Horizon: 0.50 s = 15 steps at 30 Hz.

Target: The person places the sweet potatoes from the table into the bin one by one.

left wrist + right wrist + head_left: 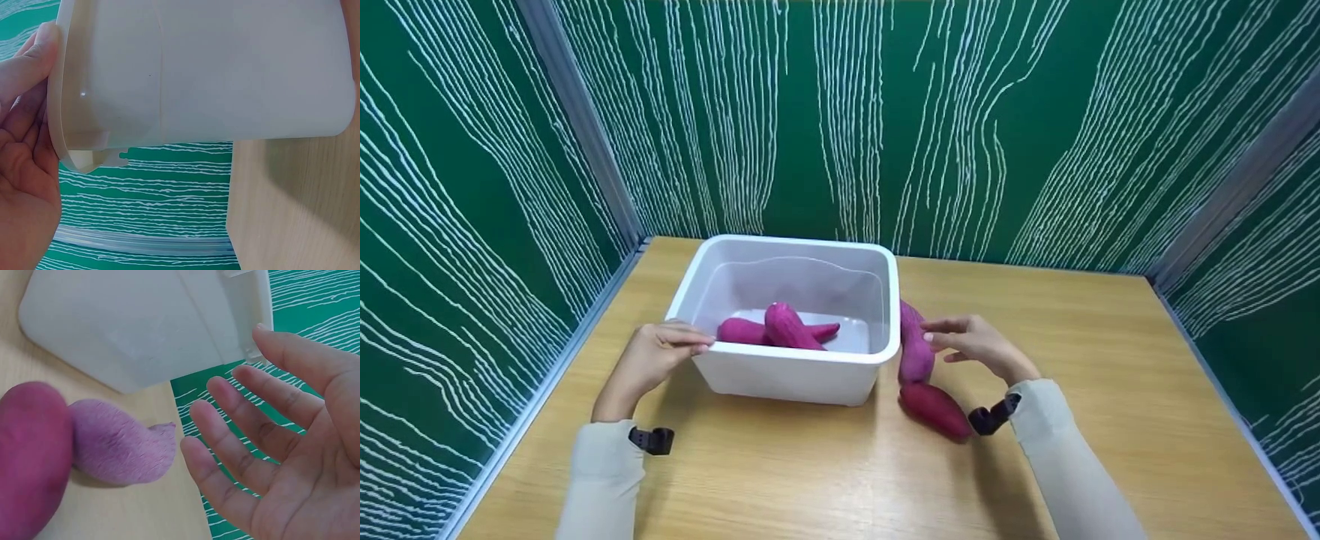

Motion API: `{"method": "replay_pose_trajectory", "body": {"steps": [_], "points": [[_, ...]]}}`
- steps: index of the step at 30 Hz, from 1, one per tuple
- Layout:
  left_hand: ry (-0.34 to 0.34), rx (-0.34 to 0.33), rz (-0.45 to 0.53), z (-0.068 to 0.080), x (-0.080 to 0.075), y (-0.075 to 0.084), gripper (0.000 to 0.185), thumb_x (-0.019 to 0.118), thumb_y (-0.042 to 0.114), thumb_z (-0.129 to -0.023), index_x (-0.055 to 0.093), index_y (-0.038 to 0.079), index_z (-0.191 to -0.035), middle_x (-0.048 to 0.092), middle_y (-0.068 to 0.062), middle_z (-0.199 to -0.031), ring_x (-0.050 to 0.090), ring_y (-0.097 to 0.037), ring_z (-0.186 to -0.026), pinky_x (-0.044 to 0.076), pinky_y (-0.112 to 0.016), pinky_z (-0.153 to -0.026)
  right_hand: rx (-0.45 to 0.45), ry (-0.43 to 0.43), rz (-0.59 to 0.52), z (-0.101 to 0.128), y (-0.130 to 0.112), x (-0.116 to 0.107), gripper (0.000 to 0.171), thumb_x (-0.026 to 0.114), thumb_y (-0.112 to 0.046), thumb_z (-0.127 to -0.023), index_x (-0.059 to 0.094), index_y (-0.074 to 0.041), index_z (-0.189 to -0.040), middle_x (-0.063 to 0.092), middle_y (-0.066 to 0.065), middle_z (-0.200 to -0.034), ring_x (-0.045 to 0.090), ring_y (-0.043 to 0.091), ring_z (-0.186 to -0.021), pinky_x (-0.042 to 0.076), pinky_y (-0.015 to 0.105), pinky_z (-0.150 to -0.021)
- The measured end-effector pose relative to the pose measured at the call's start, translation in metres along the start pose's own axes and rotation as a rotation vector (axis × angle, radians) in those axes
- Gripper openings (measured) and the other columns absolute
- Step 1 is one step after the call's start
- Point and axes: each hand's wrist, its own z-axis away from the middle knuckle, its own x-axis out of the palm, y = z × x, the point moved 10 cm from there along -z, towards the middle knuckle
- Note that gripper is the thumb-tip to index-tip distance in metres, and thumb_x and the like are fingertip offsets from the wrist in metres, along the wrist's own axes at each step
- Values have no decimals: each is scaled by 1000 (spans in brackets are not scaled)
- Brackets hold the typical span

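Currently the left hand (656, 354) is gripping the near-left rim of the white plastic bin (885, 300), thumb lying over the lip and fingers pressing the outer wall, as the left wrist view confirms. The bin is sitting on the wooden tabletop (825, 472) and is holding two purple sweet potatoes (780, 328), one lying across the other. The right hand (971, 343) is hovering wide open just right of the bin, fingers straight and spread, holding nothing; its fingertips are coming close to the paler sweet potato (915, 349) lying against the bin's right wall. Whether they are already touching it cannot be told from the head view, and the right wrist view is showing a small gap. A darker sweet potato (936, 409) is lying on the tabletop just nearer the person, touching the paler one end to end. For a sound pickup, the right hand should be closing around the thick middle of the paler sweet potato rather than its tapered tip, since the tip would probably be pivoting in the grip. The left hand should be keeping the bin steady, because the sweet potato is leaning on the wall and pulling it away may be nudging the bin sideways.
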Motion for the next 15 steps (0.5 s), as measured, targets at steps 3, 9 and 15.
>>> {"method": "replay_pose_trajectory", "body": {"steps": [3,9,15], "points": [[2,15,-12,0,0,1,15,74,9,-82,78,10,-97,73,-11,-104,62,-27,-104,49,-46,-99,6,-2,0,4,9,1,56,63,-32,-92,50,-1,-137,53,21,-138,57,33,-116,52,42,-96],[6,36,-29,0,0,3,16,75,9,-82,77,8,-98,74,-9,-100,63,-25,-102,50,-45,-98,27,7,-8,11,25,3,55,64,-31,-92,52,0,-136,55,21,-135,57,25,-110,51,43,-97],[-4,19,-21,0,0,1,17,74,10,-82,77,8,-99,73,-10,-102,63,-27,-104,47,-47,-102,50,11,13,16,41,4,57,65,-36,-91,53,-4,-136,53,17,-139,56,27,-117,51,42,-97]]}}
